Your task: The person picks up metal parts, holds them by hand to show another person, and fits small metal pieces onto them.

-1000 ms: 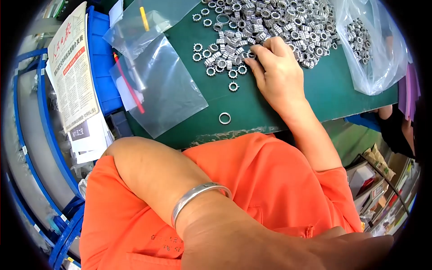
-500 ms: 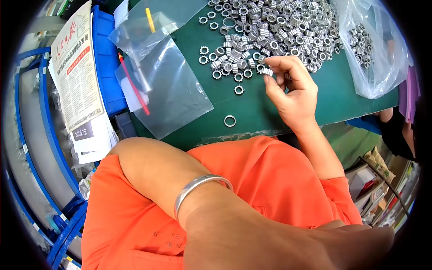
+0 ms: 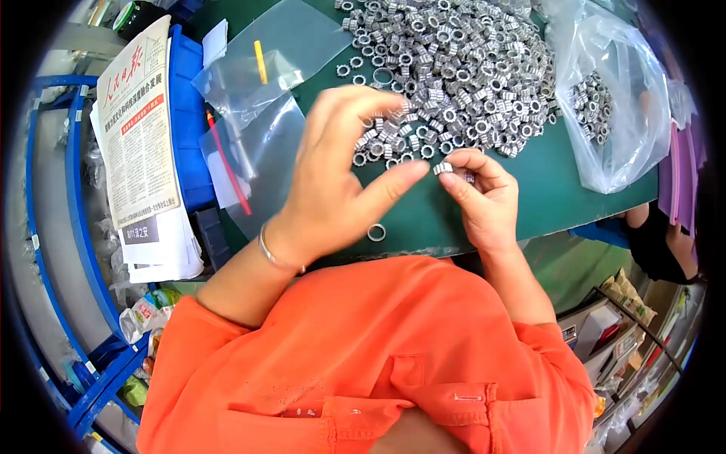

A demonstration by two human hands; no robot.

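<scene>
My left hand [image 3: 329,170], with a bracelet [image 3: 274,253] at its wrist, hovers over the table at the pile's near left edge. Its thumb and fingers are wide apart and nothing shows between them. Just right of it, my right hand [image 3: 484,193] pinches a small toothed metal ring [image 3: 442,168] between thumb and finger. More metal may sit in its curled fingers, but I cannot make it out. Beyond both hands spreads a large pile of toothed metal rings [image 3: 484,83]. One smooth metal ring [image 3: 376,232] lies alone near the table's front edge.
Clear plastic sheets [image 3: 261,144], a red pencil-like stick [image 3: 227,163] and a yellow stick [image 3: 261,62] lie at left. Beside them are a blue bin [image 3: 190,113] and a newspaper [image 3: 136,125]. A clear bag [image 3: 616,144] holding rings stands at right. Another person's arm [image 3: 681,253] shows at far right.
My left arm has swung from across my body out to the table, and its hand has come into view open. My right hand has drawn slightly nearer to me, still pinching a toothed ring.
</scene>
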